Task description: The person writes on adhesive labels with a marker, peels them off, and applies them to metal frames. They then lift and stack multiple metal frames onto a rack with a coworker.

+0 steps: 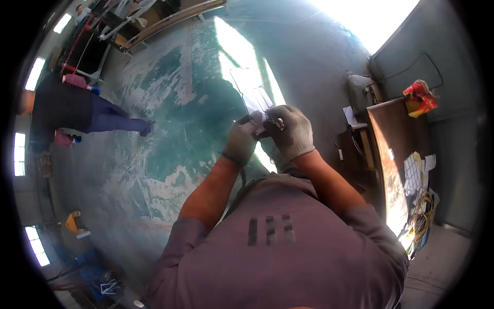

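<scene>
Both hands wear greyish-white work gloves and meet in front of my body. My left hand [243, 140] is closed on the lower end of a thin, pale, flat piece with a dark outline [250, 88]. Strong light washes out its surface, so I cannot tell its exact kind. Beside it, my right hand [292, 132] has its fingers curled in at the same lower end. A small light-coloured bit [279, 123] shows at the right fingertips, too small to name. The flat piece points up and away from me, above the floor.
On the right stands a brown wooden table [383, 149] with a red and yellow bag [420, 98] and coiled yellow cable [423, 219]. A co-worker [67, 108] is at the left. Racks [170, 20] stand at the far left. The green floor [170, 134] is worn and sunlit.
</scene>
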The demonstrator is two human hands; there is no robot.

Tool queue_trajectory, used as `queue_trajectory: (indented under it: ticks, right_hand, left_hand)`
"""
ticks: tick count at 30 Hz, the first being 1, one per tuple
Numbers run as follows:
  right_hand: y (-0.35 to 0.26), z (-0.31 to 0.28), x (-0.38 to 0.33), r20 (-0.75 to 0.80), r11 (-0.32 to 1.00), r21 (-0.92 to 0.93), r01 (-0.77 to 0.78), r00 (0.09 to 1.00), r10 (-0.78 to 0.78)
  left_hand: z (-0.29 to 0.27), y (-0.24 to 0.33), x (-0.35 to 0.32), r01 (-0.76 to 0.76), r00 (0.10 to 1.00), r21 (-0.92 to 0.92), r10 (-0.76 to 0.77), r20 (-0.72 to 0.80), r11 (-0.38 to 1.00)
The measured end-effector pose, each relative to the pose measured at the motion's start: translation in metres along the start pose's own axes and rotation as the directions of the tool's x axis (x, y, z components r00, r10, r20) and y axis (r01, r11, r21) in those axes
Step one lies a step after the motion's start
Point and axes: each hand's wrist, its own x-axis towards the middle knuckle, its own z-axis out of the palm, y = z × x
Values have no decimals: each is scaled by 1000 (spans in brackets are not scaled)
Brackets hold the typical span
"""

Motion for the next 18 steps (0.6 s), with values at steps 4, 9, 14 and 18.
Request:
queue_trajectory:
  ticks: [4, 9, 14, 18]
  right_hand:
    - [-13, 78, 76, 147, 991, 67, 117, 981, -126]
    - [-53, 183, 178, 363, 993, 97, -73, 931, 33]
    - [-126, 298, 261, 500, 964, 245, -104, 865, -34]
    - [-186, 400, 310, 657, 967, 247, -60, 744, -121]
  left_hand:
    - [-78, 58, 26, 26, 992, -62, -34, -118, 998]
    - [-176, 121, 69, -22, 874, 168, 101, -476, 986]
    - [-258, 207, 71, -104, 648, 233, 244, -722, 967]
    - [-351, 255, 49, -122, 562, 279, 298, -772, 953]
